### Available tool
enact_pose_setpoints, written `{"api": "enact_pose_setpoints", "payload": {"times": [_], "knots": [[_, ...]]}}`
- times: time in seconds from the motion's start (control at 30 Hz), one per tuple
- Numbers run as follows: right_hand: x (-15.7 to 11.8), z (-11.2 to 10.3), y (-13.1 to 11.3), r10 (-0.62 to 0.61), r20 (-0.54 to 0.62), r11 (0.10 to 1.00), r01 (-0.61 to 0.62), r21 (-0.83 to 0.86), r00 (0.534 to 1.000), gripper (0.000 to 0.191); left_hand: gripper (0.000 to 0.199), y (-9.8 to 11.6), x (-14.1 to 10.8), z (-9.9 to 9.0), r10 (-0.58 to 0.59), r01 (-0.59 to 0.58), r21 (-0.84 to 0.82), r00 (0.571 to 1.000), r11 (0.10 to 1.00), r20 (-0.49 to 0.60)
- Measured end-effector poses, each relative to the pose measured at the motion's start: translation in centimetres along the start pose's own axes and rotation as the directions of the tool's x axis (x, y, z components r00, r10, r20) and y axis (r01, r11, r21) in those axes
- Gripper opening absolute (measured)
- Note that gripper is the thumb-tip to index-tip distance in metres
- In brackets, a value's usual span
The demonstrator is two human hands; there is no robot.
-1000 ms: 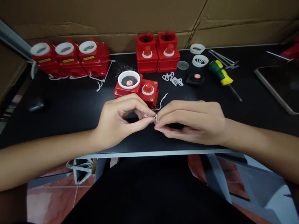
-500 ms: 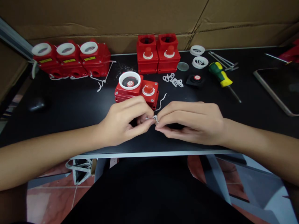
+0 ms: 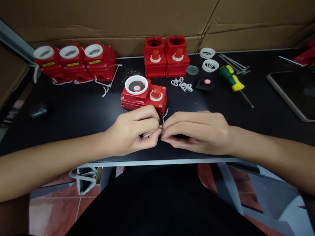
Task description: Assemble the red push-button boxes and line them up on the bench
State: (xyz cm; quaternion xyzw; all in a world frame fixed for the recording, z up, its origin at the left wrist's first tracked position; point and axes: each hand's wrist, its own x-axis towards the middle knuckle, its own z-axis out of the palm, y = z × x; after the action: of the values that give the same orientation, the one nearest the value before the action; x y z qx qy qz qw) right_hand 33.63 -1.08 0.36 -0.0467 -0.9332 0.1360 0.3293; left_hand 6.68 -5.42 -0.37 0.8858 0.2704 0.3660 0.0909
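Close to the table's front edge, my left hand [image 3: 136,131] and my right hand [image 3: 197,132] meet fingertip to fingertip. Both are closed in a pinch on a thin white cord [image 3: 165,115], whose loose end sticks up between them. Part of the cord also shows inside the curl of my left fingers. A tiny shiny spot sits at the pinch, too small to name. Just behind my left hand stands a red housing [image 3: 134,102] with a white ring [image 3: 126,88] and a red button [image 3: 156,94]; my fingers hide its lower front.
Several red housings [image 3: 154,67] stand along the back, those at left [image 3: 105,68] with white rings. A heap of white cord [image 3: 182,84], a black round part [image 3: 205,84], a glass disc [image 3: 192,70], loose white rings [image 3: 207,52], a green-yellow screwdriver [image 3: 232,79] and a phone [image 3: 292,91] lie rightward.
Both hands have shifted slightly left and down, and my left fingers have curled tighter. Less of the cord's free end shows, and the shiny spot now appears at the pinch.
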Motion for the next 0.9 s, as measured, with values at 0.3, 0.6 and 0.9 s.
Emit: {"api": "enact_pose_setpoints", "payload": {"times": [0.3, 0.6, 0.9], "knots": [[0.13, 0.06, -0.04, 0.005, -0.009, 1.0, -0.005, 0.0, 1.0, 0.007, 0.039, 0.07, 0.31, -0.23, -0.048, 0.042, -0.11, 0.997, 0.993, -0.056], [0.2, -0.14, -0.12, 0.032, -0.002, 0.999, -0.032, 0.002, 0.999, 0.007, 0.023, -0.13, -0.06, 0.25, -0.132, 0.113, -0.233, 0.989, 0.966, -0.067], [0.33, -0.49, -0.1, 0.05, 0.01, 0.999, -0.05, -0.003, 0.999, 0.008, 0.019, -0.08, 0.35, -0.12, -0.136, 0.12, -0.274, 0.99, 0.954, -0.041]]}}
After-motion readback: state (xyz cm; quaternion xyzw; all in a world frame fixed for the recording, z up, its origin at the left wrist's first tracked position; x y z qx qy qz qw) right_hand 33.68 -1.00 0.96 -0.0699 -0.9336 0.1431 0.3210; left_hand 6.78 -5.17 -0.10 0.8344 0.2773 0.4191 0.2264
